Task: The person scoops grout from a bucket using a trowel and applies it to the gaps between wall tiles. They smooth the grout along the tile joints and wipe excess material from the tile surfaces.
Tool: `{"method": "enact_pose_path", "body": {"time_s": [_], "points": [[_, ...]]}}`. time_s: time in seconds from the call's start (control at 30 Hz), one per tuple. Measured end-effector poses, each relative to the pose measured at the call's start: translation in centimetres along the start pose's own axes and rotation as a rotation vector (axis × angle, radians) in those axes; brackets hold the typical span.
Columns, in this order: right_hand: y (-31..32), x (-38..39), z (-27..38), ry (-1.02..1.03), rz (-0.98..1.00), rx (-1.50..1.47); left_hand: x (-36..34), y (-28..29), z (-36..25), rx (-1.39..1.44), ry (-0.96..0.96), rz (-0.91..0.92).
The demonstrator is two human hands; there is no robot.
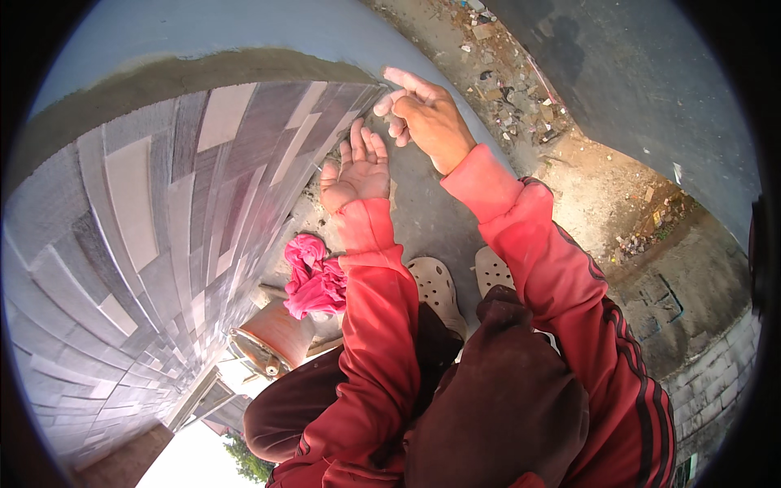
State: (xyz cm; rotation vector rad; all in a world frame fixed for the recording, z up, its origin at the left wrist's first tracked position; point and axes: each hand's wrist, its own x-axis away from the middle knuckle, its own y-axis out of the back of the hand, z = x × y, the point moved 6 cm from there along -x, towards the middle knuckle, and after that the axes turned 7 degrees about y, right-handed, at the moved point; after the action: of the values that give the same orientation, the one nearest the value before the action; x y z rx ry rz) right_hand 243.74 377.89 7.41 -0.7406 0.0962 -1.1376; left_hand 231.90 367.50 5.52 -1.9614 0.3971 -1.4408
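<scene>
My left hand (358, 171) is palm up beside the tiled wall (175, 203), its fingers loosely stretched and nothing in it. Slightly farther and to the right, my right hand (431, 118) is held near the wall's end edge. Its index finger points left, and the other fingers are loosely bent and apart; no held thing shows. Pale dust coats its fingertips. Grey, white and dark strip tiles cover the wall, and a rough band of mortar (236, 65) runs along their far edge. Below my left hand a bright pink cloth (313, 276) lies crumpled.
An orange-brown bucket (277, 333) stands at the wall's foot, near my left knee. My feet, in cream clogs (439, 289), are on a concrete ledge (423, 203). Rubble (508, 98) litters the ground to the right, beside a grey wall (651, 89).
</scene>
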Motion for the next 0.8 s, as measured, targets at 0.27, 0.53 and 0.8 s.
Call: {"method": "enact_pose_path", "body": {"time_s": [0.27, 0.53, 0.8], "points": [[-1.4, -2.0, 2.1, -0.057, 0.189, 0.108, -0.5, 0.5, -0.1, -0.014, -0.003, -0.011], [-4.4, -1.1, 4.7, 0.154, 0.373, 0.367, -0.6, 0.6, -0.2, -0.083, -0.010, -0.088], [-9.0, 1.6, 10.3, 0.526, 0.427, 0.295, 0.7, -1.8, 0.0, -0.204, -0.089, 0.064]]}}
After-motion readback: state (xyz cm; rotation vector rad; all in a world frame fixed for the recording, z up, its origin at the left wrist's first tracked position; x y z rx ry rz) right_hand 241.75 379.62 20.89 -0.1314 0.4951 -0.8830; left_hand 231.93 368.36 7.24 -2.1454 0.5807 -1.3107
